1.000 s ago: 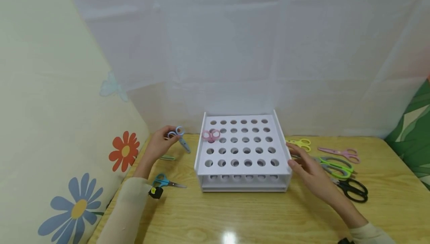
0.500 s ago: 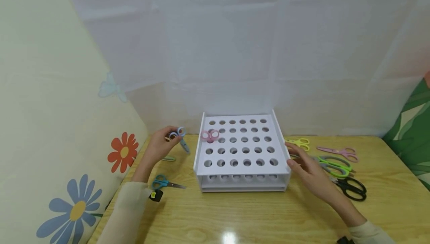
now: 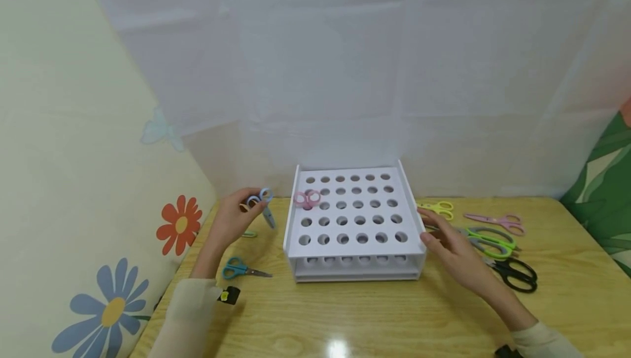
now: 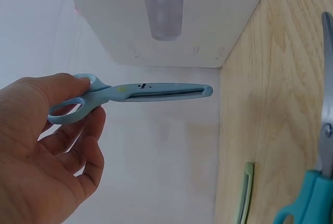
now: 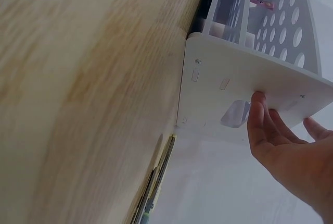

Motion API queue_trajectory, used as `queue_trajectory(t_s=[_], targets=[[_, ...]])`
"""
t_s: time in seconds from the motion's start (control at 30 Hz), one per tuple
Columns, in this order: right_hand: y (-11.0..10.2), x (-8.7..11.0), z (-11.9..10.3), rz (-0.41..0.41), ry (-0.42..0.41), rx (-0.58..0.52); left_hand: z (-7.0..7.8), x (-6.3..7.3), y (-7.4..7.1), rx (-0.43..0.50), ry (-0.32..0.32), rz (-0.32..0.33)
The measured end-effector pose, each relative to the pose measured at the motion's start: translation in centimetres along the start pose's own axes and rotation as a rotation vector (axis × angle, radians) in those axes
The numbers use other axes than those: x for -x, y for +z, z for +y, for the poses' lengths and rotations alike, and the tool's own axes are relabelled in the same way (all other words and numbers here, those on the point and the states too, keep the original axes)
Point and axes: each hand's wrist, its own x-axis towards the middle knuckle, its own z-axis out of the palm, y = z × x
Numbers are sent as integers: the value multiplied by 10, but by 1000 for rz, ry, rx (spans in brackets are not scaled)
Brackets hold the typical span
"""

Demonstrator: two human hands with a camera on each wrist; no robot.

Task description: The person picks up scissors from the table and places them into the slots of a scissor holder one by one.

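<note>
My left hand (image 3: pixel 235 217) pinches light blue scissors (image 4: pixel 156 91) by their finger loops. In the left wrist view their blades point toward the wooden table, in the air beside the rack. The white rack (image 3: pixel 352 249), with rows of round holes, stands mid-table. Pink scissors (image 3: pixel 308 200) sit in one of its left holes, loops up. My right hand (image 3: pixel 455 257) touches the rack's right side wall with its fingertips; the right wrist view shows the fingers against that wall, near a cut-out.
Teal scissors (image 3: pixel 241 268) and a pale green pair (image 4: pixel 245 193) lie on the table at left. Right of the rack lie yellow scissors (image 3: pixel 442 209), pink-purple scissors (image 3: pixel 498 222), green-and-grey scissors (image 3: pixel 493 243) and black-handled scissors (image 3: pixel 517 275). A white backdrop (image 3: pixel 315 73) hangs behind.
The light blue scissors have swung from slanting to more upright in my left hand, which has barely shifted. My right hand stays at the rack's side; the head view has shifted slightly.
</note>
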Motion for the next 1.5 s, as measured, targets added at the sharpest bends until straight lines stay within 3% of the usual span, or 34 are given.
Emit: queue_trajectory(t_s=[0.27,0.5,0.77,1.07,1.37,1.5], targets=[[0,0,0,-6,21,-9,11,3,-4,-18,36,53],[-1,1,-1,-9,31,-6,30,4,-9,-1,93,113],[1,2,-1,-17,43,-24,50,10,-10,47,112,136],[1,2,-2,-15,33,-14,70,15,-16,-2,174,175],[0,2,-1,-16,17,-4,99,20,-23,-54,248,201],[-1,2,-1,-11,11,1,114,23,-27,-26,303,228]])
